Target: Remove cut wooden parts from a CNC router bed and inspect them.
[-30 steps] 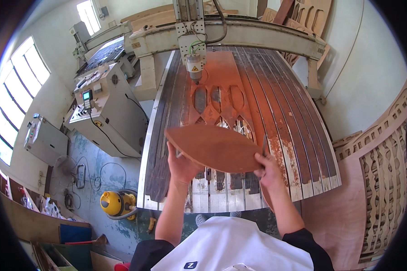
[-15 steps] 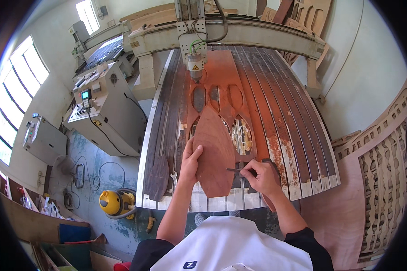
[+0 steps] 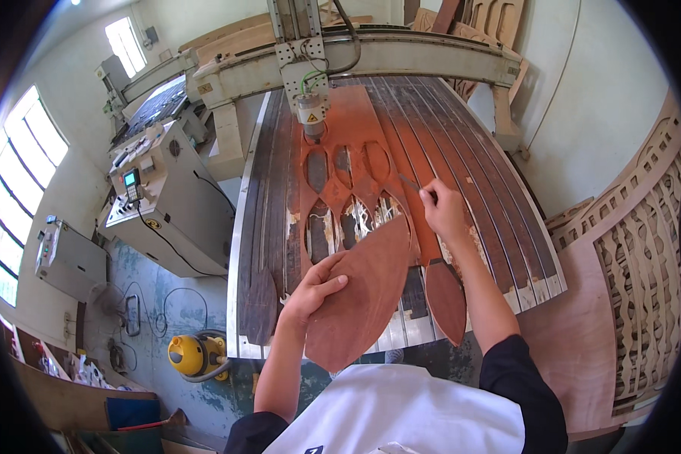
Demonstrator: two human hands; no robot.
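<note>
- clock directions are as seen in the head view, taken from the leaf-shaped panel (image 3: 367,291)
- panel: reddish-brown wood, over the near edge of the slotted machine bed (image 3: 499,234); pointed tip at 1 o'clock, other end at 7
- left hand (image 3: 315,293): on the panel's 9 o'clock edge; thumb on the upper face, other fingers wrapped behind; pinched firmly on it
- right hand (image 3: 444,210): at 1–2 o'clock, above the bed, clear of the panel; fingers narrow, closed on a thin dark tool (image 3: 408,181) pointing to 10–11; exact type can't tell
- cut sheet (image 3: 363,189): at 12, flat on the bed, leaf-shaped openings, red dust around
- spindle (image 3: 311,113): at 11, above the sheet
- smaller leaf piece (image 3: 446,306): at 3, by the bed's near edge; dark leaf piece (image 3: 262,306): at 9
- yellow vacuum (image 3: 189,356): at 8, on the floor; control cabinet (image 3: 181,212): at 10
</note>
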